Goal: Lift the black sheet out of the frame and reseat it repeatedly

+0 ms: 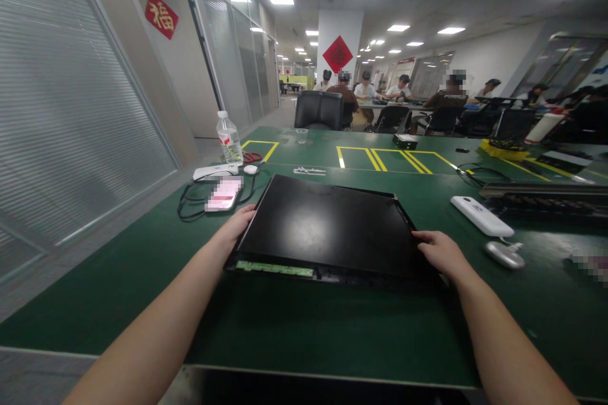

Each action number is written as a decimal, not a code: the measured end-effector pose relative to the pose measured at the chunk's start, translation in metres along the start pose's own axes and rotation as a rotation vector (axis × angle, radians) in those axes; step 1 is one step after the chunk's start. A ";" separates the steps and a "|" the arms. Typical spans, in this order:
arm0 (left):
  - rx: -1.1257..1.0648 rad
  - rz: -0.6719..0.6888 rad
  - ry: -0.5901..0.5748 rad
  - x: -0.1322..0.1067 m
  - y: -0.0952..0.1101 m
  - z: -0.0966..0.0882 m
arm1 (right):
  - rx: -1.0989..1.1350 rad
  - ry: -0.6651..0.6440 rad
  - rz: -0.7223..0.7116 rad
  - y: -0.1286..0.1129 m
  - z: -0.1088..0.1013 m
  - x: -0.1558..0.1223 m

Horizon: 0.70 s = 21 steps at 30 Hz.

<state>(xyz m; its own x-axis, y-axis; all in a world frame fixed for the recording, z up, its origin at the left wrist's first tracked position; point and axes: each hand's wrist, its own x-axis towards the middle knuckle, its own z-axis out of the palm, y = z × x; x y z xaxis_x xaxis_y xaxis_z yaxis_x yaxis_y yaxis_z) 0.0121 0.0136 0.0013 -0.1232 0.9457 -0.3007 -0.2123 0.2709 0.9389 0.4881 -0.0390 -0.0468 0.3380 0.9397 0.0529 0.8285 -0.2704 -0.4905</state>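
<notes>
Well, bottle (230, 141) beyond panel (323, 228), contents unclear

The panel (327, 221) had a smooth, semi-gloss face with a diffuse highlight. The desk (332, 329) surface was smooth, with low sheen. The bottle (230, 140) was clear plastic. The white device (481, 215) resembled smooth plastic; the silver device (504, 254) showed a glossy, metallic-looking finish.

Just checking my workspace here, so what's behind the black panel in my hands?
Behind the black panel, a slim pale tool and, farther back, a clear cup sit on the green table. Anything directly beneath the panel is covered and can't be seen.
</notes>
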 end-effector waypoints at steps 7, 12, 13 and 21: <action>-0.019 -0.045 0.036 -0.001 0.000 -0.001 | 0.034 0.017 0.006 0.002 0.001 0.000; 0.042 -0.014 0.004 -0.008 0.003 -0.002 | 0.065 -0.001 0.009 0.000 0.000 -0.001; 0.054 -0.006 0.001 -0.009 0.003 -0.001 | 0.066 -0.004 0.016 -0.001 0.000 -0.001; 0.095 0.057 -0.007 -0.015 0.006 0.001 | 0.009 -0.025 -0.018 -0.001 0.000 0.001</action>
<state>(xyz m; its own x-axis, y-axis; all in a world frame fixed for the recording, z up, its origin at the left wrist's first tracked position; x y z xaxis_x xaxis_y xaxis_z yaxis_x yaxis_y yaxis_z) 0.0140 0.0009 0.0114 -0.1259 0.9610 -0.2460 -0.1124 0.2326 0.9661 0.4873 -0.0381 -0.0466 0.3117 0.9493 0.0395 0.8300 -0.2518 -0.4977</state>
